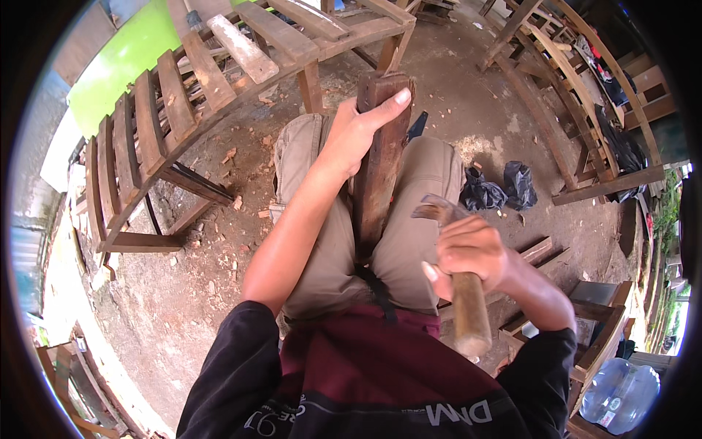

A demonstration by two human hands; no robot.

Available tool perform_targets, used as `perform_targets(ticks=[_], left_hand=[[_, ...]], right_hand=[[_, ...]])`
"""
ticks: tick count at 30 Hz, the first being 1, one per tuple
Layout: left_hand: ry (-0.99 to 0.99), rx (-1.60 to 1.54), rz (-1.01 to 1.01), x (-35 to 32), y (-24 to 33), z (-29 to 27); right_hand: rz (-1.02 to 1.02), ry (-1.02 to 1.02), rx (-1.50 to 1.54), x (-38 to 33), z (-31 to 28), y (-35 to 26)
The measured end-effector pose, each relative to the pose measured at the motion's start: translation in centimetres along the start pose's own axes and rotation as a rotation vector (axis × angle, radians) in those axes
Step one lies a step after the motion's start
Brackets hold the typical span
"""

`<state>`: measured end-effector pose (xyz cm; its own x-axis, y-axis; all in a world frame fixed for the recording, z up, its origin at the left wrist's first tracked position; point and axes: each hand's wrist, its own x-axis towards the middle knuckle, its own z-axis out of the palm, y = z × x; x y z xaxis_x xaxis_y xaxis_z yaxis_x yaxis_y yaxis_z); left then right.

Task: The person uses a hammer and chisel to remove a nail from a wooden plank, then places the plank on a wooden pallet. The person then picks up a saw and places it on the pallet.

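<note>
Plank [376, 168] gripped by left hand [358, 128], upright.

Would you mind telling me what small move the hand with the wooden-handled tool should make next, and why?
Probably bring the right hand down so the tool meets the plank. The blade is raised beside the plank, not touching, while the left hand grips its top, steadying it between the knees.
</note>
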<state>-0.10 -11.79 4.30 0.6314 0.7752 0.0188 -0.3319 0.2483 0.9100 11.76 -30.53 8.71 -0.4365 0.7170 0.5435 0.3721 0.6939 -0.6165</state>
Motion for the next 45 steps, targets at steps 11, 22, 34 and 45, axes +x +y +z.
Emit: perform_targets(ticks=[11,22,34,45], left_hand=[[0.023,-0.083,0.106,-1.8,3.6,1.5],[-0.154,0.069,0.007,-3.3,3.7,1.8],[-0.273,0.084,-0.043,-2.9,1.5,3.4],[-0.240,0.145,0.023,-1.5,-0.3,5.1]], right_hand=[[-0.120,0.214,-0.042,3.6,4.1,3.5],[-0.379,-0.016,-0.056,5.1,4.5,2.0],[-0.222,-0.714,-0.352,3.2,3.0,0.5],[-0.041,-1.161,-0.370,4.3,1.1,-0.1]])
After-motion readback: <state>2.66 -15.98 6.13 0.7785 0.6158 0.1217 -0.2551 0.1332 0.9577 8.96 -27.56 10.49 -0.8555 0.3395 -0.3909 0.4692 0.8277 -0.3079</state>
